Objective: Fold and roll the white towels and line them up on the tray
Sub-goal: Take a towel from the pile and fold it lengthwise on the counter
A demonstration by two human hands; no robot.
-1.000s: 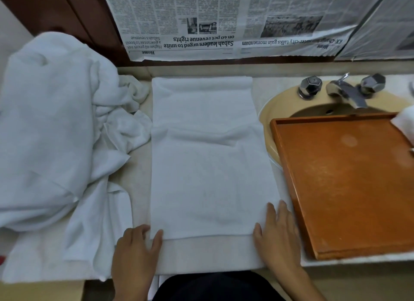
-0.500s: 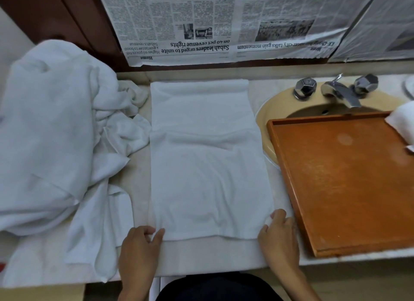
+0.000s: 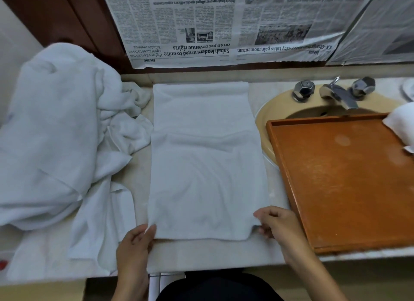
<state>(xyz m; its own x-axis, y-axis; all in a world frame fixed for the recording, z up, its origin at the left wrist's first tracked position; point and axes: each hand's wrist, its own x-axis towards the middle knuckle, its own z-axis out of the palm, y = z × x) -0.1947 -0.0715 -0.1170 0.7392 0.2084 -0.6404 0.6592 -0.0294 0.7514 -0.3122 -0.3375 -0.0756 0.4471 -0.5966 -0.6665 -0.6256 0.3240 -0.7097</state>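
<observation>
A person is standing at the counter (image 3: 257,94), and a folded towel (image 3: 206,161) is lying flat on it as a long white strip, running from the near edge to the far wall, between the heap of towels (image 3: 51,132) on the left and the tray (image 3: 347,184) on the right. The left hand (image 3: 134,244) is pinching the towel's near-left corner, thumb against curled fingers. The right hand (image 3: 277,224) is pinching the near-right corner, with the thumb lying on top and the fingers tucked beneath, so that the corner is lifting a little off the counter. The cloth is wrinkling softly across its middle.

The orange-brown wooden tray is sitting partly over the beige sink (image 3: 264,121), just beside the towel's right edge. Another white towel (image 3: 401,123) is resting at the tray's far-right corner, cut off by the edge of view, so its shape cannot be told. A chrome faucet (image 3: 338,94) is standing at the far side of the sink. Sheets of newspaper (image 3: 224,27) are hanging on the far wall.
</observation>
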